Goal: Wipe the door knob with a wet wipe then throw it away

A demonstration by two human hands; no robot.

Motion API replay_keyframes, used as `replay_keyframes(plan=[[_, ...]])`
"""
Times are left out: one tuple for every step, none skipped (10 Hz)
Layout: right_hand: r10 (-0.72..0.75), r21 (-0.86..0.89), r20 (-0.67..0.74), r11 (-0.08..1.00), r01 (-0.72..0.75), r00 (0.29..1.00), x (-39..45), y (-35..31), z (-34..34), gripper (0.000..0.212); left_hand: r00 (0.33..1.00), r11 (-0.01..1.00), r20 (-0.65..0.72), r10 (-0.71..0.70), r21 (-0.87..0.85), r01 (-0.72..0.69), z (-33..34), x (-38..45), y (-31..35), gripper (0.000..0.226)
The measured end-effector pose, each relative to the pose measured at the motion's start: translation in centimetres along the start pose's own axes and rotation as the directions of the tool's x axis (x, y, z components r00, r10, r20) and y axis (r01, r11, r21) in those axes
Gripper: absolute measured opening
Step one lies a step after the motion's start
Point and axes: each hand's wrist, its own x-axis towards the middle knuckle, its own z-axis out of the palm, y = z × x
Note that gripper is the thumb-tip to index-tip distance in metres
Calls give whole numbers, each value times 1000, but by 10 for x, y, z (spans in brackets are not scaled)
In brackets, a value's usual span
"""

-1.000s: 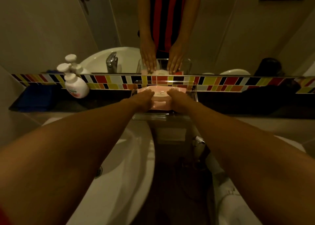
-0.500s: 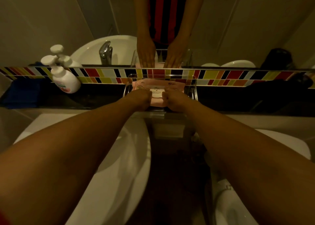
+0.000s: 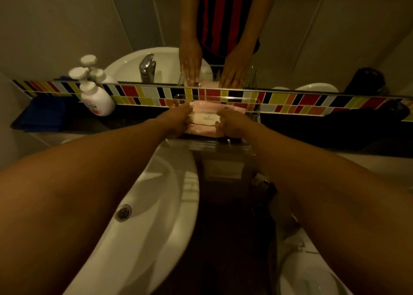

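Observation:
A pink pack of wet wipes [image 3: 205, 109] with a pale lid lies in a clear plastic tray [image 3: 254, 114] on the dark ledge under the mirror. My left hand [image 3: 178, 119] grips the pack's left end. At the right end my right hand [image 3: 230, 122] holds it too, thumb on the lid's edge. No loose wipe shows. The door knob is not in view.
A white soap pump bottle [image 3: 96, 98] stands on the ledge to the left, beside a blue cloth [image 3: 42, 116]. A white basin [image 3: 145, 216] lies below my left arm, its tap only seen in the mirror. A white toilet [image 3: 312, 272] sits at lower right. A coloured tile strip [image 3: 301, 102] runs along the wall.
Both hands have closed in on the ends of the wipes pack, fingers curling around it. The view has tilted down, so the basin drain shows and the door knob reflection is gone.

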Motion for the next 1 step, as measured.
replay_keyframes(plan=[[-58, 46, -73, 997, 61, 996, -12, -20, -10, 53, 997, 993, -64, -50, -109, 43, -25, -25, -16, 45]])
